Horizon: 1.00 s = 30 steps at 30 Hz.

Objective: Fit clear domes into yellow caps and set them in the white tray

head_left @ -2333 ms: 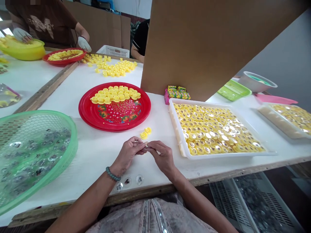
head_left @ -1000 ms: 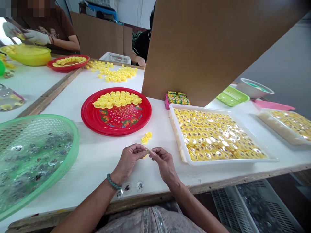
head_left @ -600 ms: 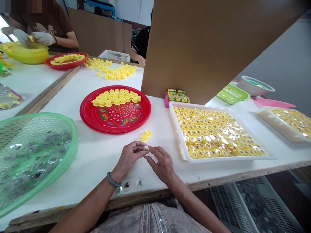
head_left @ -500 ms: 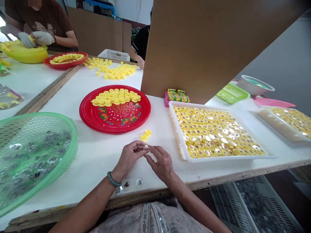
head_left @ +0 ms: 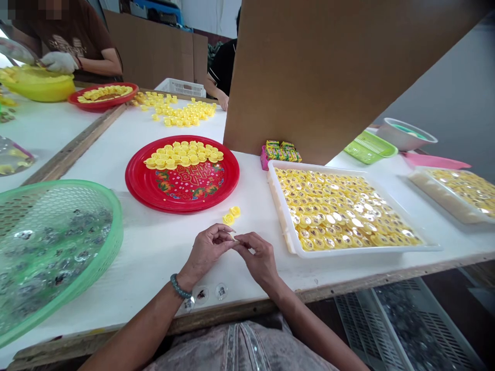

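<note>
A long white table (head_left: 162,237) with a wooden edge runs before me, and a big, flat brown cardboard sheet (head_left: 309,72) rises from it. Across the far left, a person in a brown short-sleeved top (head_left: 77,38) has a white-gloved hand at a yellow-green plastic bowl (head_left: 46,88).

On the near right sits a shallow rectangular white plastic tray (head_left: 284,216), covered in rows of yellow round pieces with shiny, printed clear tops (head_left: 320,206). At the near left stands a round green plastic mesh basket (head_left: 116,216) with clear printed discs (head_left: 58,257) lying in it. Between them, just beyond the hands, are stacked round red plates (head_left: 135,183) with a floral centre; small yellow plastic cups (head_left: 185,153) crowd the far half of the top one.

The left hand (head_left: 204,251), a green beaded bracelet (head_left: 180,286) at its wrist, and the right hand (head_left: 260,257) meet above the table. Both have fingertips drawn close, pinching a small pale piece (head_left: 233,238) between them; the fingers hide most of it. Just past them lie two loose yellow cups (head_left: 231,215), side by side. Three loose clear round discs (head_left: 221,291) rest by the near edge, beside the left wrist.
</note>
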Tool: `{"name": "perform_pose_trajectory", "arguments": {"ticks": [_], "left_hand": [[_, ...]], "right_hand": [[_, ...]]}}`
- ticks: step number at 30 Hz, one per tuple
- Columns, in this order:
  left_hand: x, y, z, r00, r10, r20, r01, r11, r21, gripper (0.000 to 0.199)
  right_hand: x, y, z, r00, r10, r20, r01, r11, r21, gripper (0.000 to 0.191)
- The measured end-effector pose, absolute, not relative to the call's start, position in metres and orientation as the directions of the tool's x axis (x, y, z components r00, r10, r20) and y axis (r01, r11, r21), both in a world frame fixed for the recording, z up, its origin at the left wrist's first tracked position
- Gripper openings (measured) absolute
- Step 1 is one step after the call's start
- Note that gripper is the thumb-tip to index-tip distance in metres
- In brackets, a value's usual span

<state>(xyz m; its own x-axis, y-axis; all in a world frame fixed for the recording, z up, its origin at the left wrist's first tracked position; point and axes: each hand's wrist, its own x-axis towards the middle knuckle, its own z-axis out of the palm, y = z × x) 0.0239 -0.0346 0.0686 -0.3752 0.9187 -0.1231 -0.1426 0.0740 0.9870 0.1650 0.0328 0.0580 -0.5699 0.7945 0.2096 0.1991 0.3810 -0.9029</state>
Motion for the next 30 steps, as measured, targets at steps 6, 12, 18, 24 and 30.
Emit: {"name": "perform_pose_trajectory", "arguments": {"ticks": [6,12,18,24,30], "left_hand": [[0.023,-0.035,0.07,-0.327,0.923,-0.201,-0.259,0.118,0.959,0.03],[0.026,-0.036,0.07,-0.385,0.906,-0.176,-0.248,0.082,0.965,0.032],[0.024,-0.036,0.07,-0.399,0.903,-0.158,-0.253,0.057,0.966,0.029],[0.024,-0.037,0.067,-0.314,0.942,-0.115,-0.131,0.077,0.988,0.022],[0.022,-0.036,0.066,-0.33,0.924,-0.195,-0.159,0.149,0.976,0.022]], "right_hand": [[0.165,0.036,0.062,-0.554,0.823,-0.128,-0.05,-0.187,-0.981,0.013],[0.161,0.03,0.063,-0.552,0.801,-0.234,-0.188,-0.393,-0.9,0.016],[0.164,0.028,0.061,-0.476,0.876,-0.076,-0.023,-0.098,-0.995,0.015],[0.172,0.036,0.072,-0.563,0.781,0.27,0.11,0.395,-0.912,0.012],[0.169,0.04,0.074,-0.634,0.719,0.283,0.237,0.53,-0.814,0.026]]}}
